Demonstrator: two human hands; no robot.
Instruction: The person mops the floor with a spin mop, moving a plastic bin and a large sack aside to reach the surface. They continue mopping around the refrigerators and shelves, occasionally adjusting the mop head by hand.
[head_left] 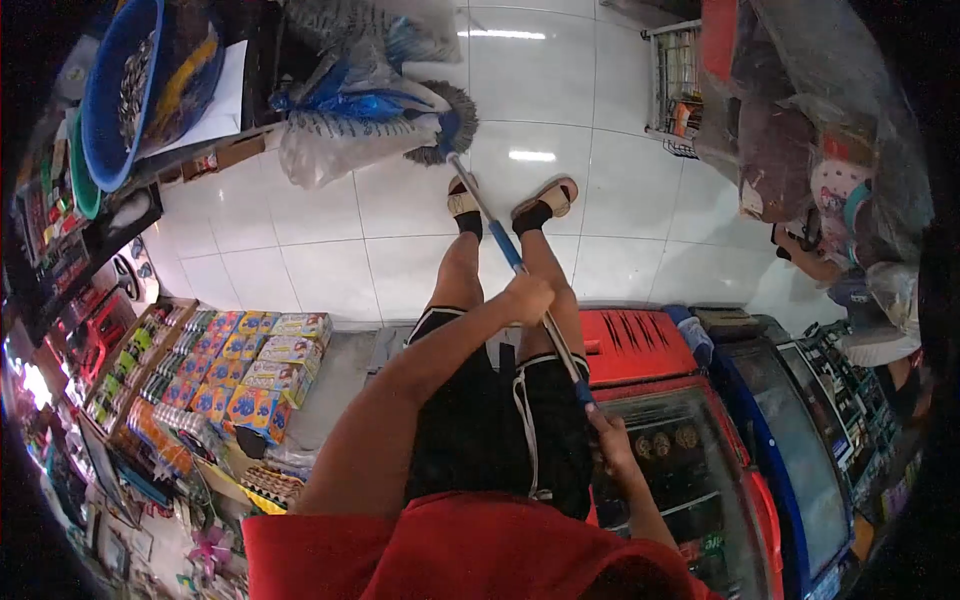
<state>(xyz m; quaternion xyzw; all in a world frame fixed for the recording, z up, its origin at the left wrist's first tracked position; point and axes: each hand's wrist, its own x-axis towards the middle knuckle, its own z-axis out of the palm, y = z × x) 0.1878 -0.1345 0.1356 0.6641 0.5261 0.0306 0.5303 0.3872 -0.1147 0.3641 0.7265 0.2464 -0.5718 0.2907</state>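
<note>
A mop with a silver and blue handle (486,212) runs diagonally down the middle of the view. My left hand (528,298) is closed around the middle of this handle. Lower down, my right hand (612,445) grips it near its blue end, beside my hip. The grey fringed mop head (462,118) lies on the white tiled floor (420,205), ahead of my sandalled feet. White and blue plastic bags (335,140) hang over the left side of the mop head and hide part of it.
Stacked snack boxes (255,385) stand at left. A blue basin (112,110) sits on the upper-left shelf. Red (640,345) and blue-edged (795,440) freezers are at right. A wire rack (675,85) stands at the far right; another person's arm (810,258) shows below it.
</note>
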